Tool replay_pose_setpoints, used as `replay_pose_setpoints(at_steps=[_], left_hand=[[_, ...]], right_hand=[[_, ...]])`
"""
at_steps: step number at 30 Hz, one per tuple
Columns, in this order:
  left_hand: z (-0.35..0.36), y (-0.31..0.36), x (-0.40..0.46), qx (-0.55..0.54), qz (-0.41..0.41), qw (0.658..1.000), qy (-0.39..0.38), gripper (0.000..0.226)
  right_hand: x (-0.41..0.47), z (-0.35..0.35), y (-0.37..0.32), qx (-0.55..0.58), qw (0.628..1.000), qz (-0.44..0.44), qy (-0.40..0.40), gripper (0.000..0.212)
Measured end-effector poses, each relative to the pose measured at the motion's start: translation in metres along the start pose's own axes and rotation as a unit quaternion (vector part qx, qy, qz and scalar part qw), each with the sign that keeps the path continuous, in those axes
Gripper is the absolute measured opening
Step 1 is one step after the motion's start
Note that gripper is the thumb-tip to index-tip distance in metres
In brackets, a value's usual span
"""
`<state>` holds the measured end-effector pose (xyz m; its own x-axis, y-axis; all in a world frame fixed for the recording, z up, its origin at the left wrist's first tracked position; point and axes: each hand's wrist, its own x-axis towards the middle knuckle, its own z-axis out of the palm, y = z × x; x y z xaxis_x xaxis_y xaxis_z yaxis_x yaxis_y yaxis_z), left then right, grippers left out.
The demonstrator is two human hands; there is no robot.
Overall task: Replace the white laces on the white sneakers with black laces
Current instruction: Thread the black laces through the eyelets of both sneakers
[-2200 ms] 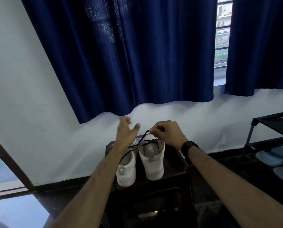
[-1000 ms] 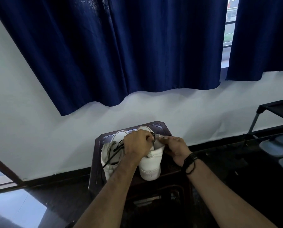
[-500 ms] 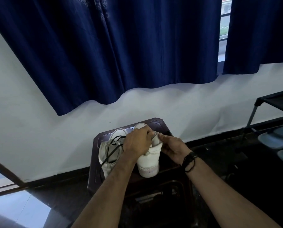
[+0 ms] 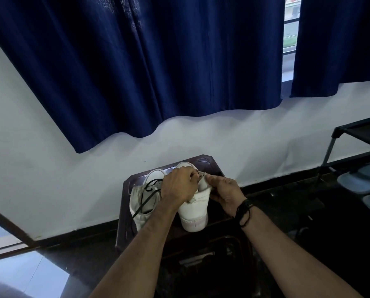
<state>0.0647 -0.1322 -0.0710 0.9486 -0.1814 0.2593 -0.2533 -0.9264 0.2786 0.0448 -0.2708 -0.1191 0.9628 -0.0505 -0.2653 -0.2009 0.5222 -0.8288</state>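
I see two white sneakers on a dark stool (image 4: 209, 163), side by side, heels toward me, toes to the wall. The left sneaker (image 4: 144, 203) has a loose black lace (image 4: 146, 195), not tied. My left hand (image 4: 178, 188) and right hand (image 4: 225, 194) curl around the right sneaker (image 4: 194, 214), pinching near its top holes. I think lacing is still left.

A single head-worn, wide-angle camera looks forward and steeply down from above the person's forearms. It faces a white wall (image 4: 222, 134) hung with blue curtains (image 4: 158, 61). A dark surface (image 4: 123, 203) sits low and centre in the frame, at arm's reach, its far edge toward the wall. A shoe rack (image 4: 356, 130) crosses the right edge.
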Motion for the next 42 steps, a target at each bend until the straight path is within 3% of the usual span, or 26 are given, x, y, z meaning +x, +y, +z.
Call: replay_pose_setpoints(at_steps=[7,13,18,24,26,28,30,35,38,41,42], left_hand=[[0.003,0.001,0.003,0.009,0.001,1.000,0.011,0.025],[0.003,0.003,0.005,0.011,0.001,1.000,-0.001,0.025],[0.001,0.003,0.003,-0.005,-0.019,1.000,0.007,0.019],[0.002,0.001,0.002,-0.017,-0.033,0.999,0.007,0.018],[0.001,-0.003,0.001,-0.025,-0.031,0.999,0.014,0.019],[0.002,-0.006,0.000,-0.024,-0.026,0.999,0.028,0.021],[0.005,-0.008,-0.001,-0.011,-0.005,0.999,0.040,0.025],[0.009,-0.012,-0.001,-0.005,0.021,0.998,0.052,0.026],[0.009,-0.012,-0.002,0.000,0.031,0.997,0.066,0.027],[0.009,-0.009,-0.005,-0.006,0.031,0.996,0.081,0.024],[0.009,-0.008,-0.005,-0.012,0.028,0.995,0.092,0.022]], right_hand=[[-0.006,0.003,0.001,-0.023,0.999,-0.039,0.011,0.014],[-0.001,0.006,0.002,-0.172,0.978,-0.109,0.054,0.009],[-0.003,0.011,-0.004,-0.352,0.906,-0.215,0.095,0.010],[-0.006,0.014,-0.001,-0.410,0.867,-0.268,0.089,0.013],[-0.007,0.012,0.000,-0.379,0.892,-0.237,0.068,0.023],[-0.005,0.008,-0.003,-0.295,0.944,-0.141,0.041,0.047],[0.001,0.004,-0.005,-0.217,0.973,-0.080,0.023,0.046],[0.013,0.002,-0.014,-0.238,0.969,-0.072,0.005,0.014],[0.014,0.004,-0.024,-0.336,0.937,-0.096,-0.014,0.016],[0.017,0.005,-0.027,-0.421,0.894,-0.134,0.067,0.019],[0.014,0.005,-0.032,-0.379,0.910,-0.130,0.102,0.018]])
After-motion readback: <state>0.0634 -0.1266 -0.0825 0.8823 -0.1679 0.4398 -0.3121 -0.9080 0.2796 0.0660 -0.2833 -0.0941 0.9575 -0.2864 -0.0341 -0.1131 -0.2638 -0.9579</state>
